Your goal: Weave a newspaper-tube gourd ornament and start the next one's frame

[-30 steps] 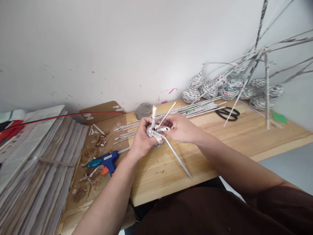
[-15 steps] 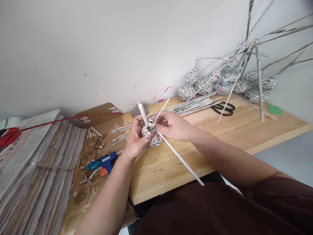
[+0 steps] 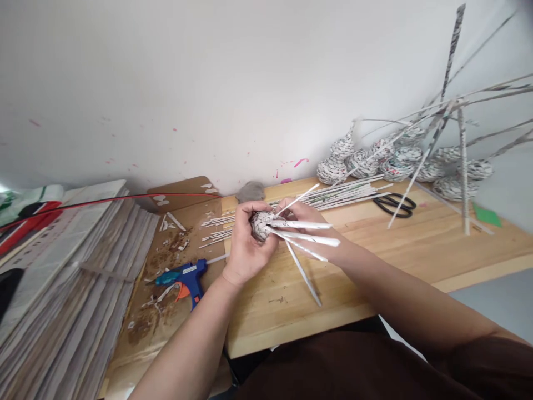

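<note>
"What's at the far left?"

"A stack of newspapers (image 3: pixel 89 261), tied round with a band. Right of it, a brown cardboard sheet (image 3: pixel 204 208) has paper scraps on it, and a blue glue gun (image 3: pixel 189 275) with an orange trigger lies there."

"And the left hand (image 3: pixel 249 253)?"

"Its grip is curled round a small woven paper ball (image 3: pixel 261 226), fingers on the far side and thumb on the near side. The ball is held up over the bench (image 3: pixel 266 328), near its left end. A grey lump (image 3: pixel 250 192) sits beyond it, by the wall."

"Anything coming out of the ball?"

"White paper tubes (image 3: pixel 310 240) fan out to the right, and one slants nearer."

"What about the right hand (image 3: pixel 300 213)?"

"It's up against the right side of the ball, partly behind the tubes. Its fingertips are hidden, so I can't tell whether that grip is closed on anything."

"Further right?"

"Loose paper sticks (image 3: pixel 353 193) lie in a bundle at the far side, then black scissors (image 3: pixel 395 205). Woven paper gourds (image 3: pixel 332 170) cluster behind them along the wall. A tall frame of paper rods (image 3: pixel 463 166) stands in front of some, with a green piece (image 3: pixel 487 215) just right of its foot."
</note>
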Demonstrator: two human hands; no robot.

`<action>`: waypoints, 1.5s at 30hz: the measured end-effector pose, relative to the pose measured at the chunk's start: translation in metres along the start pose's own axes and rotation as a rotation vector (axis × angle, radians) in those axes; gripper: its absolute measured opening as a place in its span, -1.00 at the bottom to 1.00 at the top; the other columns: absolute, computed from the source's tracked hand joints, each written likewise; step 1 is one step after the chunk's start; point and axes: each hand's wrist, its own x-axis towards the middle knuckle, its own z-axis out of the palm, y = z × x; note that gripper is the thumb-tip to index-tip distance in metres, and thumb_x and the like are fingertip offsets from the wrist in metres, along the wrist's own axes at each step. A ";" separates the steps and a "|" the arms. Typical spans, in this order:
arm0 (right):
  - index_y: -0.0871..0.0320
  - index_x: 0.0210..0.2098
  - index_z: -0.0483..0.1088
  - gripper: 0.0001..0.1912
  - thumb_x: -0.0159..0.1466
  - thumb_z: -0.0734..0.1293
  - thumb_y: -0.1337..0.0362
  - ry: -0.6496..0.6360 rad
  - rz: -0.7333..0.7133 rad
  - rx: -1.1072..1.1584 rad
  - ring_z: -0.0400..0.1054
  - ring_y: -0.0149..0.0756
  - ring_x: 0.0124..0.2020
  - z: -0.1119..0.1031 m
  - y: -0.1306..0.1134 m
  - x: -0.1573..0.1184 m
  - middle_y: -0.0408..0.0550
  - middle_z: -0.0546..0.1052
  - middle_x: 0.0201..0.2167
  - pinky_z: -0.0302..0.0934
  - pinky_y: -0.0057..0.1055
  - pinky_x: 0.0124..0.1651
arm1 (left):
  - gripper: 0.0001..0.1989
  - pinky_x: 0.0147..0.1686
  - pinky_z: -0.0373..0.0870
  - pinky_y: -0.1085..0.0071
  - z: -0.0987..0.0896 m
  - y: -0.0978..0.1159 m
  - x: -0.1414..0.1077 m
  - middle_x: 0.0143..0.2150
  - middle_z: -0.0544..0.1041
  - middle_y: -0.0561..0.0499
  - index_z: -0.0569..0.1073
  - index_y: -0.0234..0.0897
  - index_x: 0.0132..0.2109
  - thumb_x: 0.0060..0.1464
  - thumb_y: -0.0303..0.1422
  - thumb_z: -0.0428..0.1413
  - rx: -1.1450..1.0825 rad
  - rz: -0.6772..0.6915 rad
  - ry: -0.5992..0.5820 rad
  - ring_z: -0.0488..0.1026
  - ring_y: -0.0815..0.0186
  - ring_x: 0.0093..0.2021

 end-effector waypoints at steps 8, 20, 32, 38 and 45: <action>0.07 -0.24 0.28 -0.83 0.25 0.37 0.23 0.019 -0.068 0.060 0.38 -0.28 -0.33 0.001 -0.009 -0.004 -0.13 0.49 -0.36 0.24 -0.35 -0.25 | -0.51 0.04 0.33 0.24 0.002 0.003 -0.001 0.00 0.38 -0.08 0.22 -0.15 -0.03 -0.07 -0.60 0.17 -0.099 0.012 0.028 0.39 0.22 0.02; 0.10 -0.28 0.37 -0.86 0.20 0.41 0.28 0.074 -0.059 -0.057 0.44 -0.20 -0.26 -0.010 -0.007 0.001 -0.04 0.56 -0.29 0.26 -0.30 -0.20 | -0.62 0.00 0.37 0.29 0.003 -0.003 0.000 0.05 0.43 -0.13 0.28 -0.17 -0.06 0.04 -0.39 0.28 -0.127 -0.036 0.009 0.43 0.21 0.04; 0.15 -0.26 0.43 -0.87 0.18 0.41 0.31 0.034 -0.083 -0.260 0.43 -0.24 -0.28 -0.022 -0.009 0.002 -0.03 0.55 -0.30 0.22 -0.37 -0.24 | -0.60 0.19 0.31 0.16 -0.013 0.001 0.004 0.25 0.30 -0.22 0.32 -0.16 0.06 0.09 -0.48 0.21 -0.216 -0.134 -0.282 0.33 0.12 0.24; 0.15 -0.25 0.39 -0.83 0.20 0.42 0.25 -0.017 -0.134 -0.288 0.39 -0.28 -0.30 -0.024 -0.004 0.002 -0.06 0.52 -0.31 0.17 -0.40 -0.27 | -0.84 0.22 0.27 0.12 -0.021 0.000 0.010 0.17 0.43 -0.20 0.52 -0.20 -0.08 0.16 -0.37 0.19 -0.178 -0.186 -0.291 0.37 0.08 0.22; 0.15 -0.32 0.38 -0.90 0.21 0.39 0.29 0.004 -0.116 -0.233 0.35 -0.32 -0.36 -0.021 -0.004 0.003 -0.12 0.49 -0.38 0.13 -0.42 -0.30 | -0.86 0.08 0.36 0.21 -0.017 -0.009 0.011 -0.03 0.53 -0.11 0.47 -0.23 -0.26 0.09 -0.32 0.27 -0.176 -0.225 -0.139 0.46 0.15 0.06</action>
